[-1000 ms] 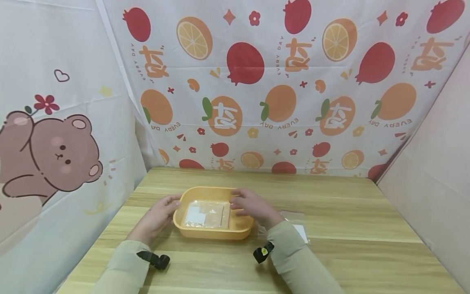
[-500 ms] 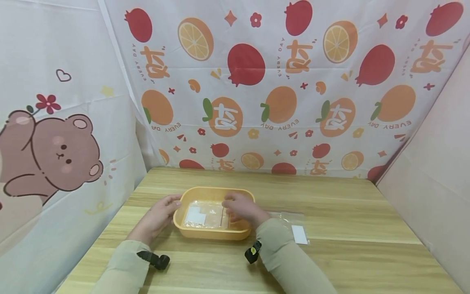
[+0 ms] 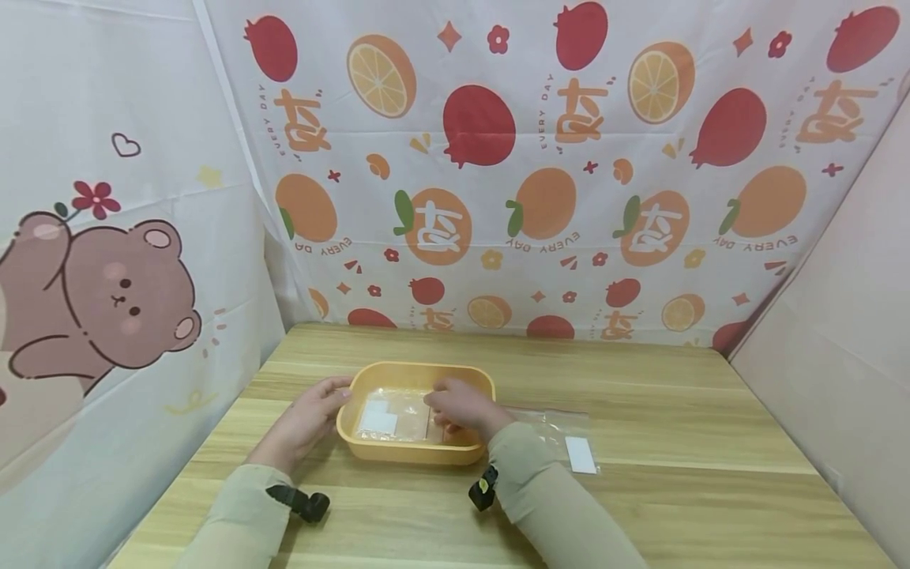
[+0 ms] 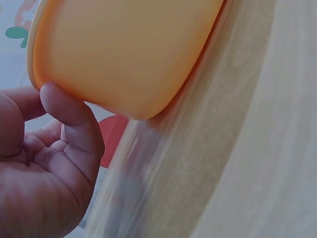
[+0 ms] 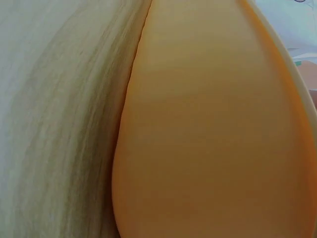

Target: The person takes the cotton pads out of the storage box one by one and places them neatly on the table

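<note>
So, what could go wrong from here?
The left hand touches only one end of the yellow tub, so the tub might shift if bumped. The right hand is inside it, at the flat clear packaging; whether it grips that is hidden, so the plastic could slip away. The right sleeve overlaps the loose clear bag in the head view, so it might drag that bag along the table.

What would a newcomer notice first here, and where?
Probably the fruit-print cloth hanging behind the table, then the big brown bear print at the head view's left. On the table, the yellow tray with a clear bag inside stands out: the left hand holds its left end, the right hand reaches inside.
</note>
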A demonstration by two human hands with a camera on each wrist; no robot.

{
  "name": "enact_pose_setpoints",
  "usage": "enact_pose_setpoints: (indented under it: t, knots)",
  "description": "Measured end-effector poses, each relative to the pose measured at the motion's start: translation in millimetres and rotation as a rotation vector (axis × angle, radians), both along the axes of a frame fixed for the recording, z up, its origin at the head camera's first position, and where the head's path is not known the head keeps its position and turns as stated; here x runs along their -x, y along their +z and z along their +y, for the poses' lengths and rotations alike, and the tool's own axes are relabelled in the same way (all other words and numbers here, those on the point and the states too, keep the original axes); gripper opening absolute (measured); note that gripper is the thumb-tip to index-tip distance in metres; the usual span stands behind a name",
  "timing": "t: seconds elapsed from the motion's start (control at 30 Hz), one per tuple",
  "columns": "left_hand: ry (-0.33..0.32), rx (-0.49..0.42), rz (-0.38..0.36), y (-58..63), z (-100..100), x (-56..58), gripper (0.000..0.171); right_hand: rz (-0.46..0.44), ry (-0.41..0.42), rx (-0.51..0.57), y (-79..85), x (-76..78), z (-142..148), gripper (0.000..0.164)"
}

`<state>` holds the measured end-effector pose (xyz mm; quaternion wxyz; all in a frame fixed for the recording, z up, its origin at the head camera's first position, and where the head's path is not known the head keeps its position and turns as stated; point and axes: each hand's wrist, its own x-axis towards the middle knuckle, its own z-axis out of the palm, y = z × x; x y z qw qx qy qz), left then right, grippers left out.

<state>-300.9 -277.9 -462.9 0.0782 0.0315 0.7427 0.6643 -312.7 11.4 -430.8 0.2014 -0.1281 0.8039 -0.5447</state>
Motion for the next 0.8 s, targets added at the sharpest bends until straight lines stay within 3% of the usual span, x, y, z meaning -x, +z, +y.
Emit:
enact_pose_setpoints:
  t: [0.1,0.23,0.4,0.8]
  knots:
    - [-0.004,-0.001,0.004,0.4,0,0.0,0.050,0.006,0.000,-0.005,1.5,-0.3,-1,0.043]
    - [-0.012,-0.005,0.002,0.8,0,-0.2,0.050,-0.035,-0.040,0.064,1.6,-0.6,-3,0.061]
    - [-0.008,-0.012,-0.004,-0.2,-1,0.2,0.050,-0.084,-0.064,0.140,-1.8,3.1,-7,0.062]
    - [-0.019,-0.019,-0.011,-1.3,-2,1.2,0.051,-0.074,-0.010,0.084,-6.3,3.3,-17,0.067]
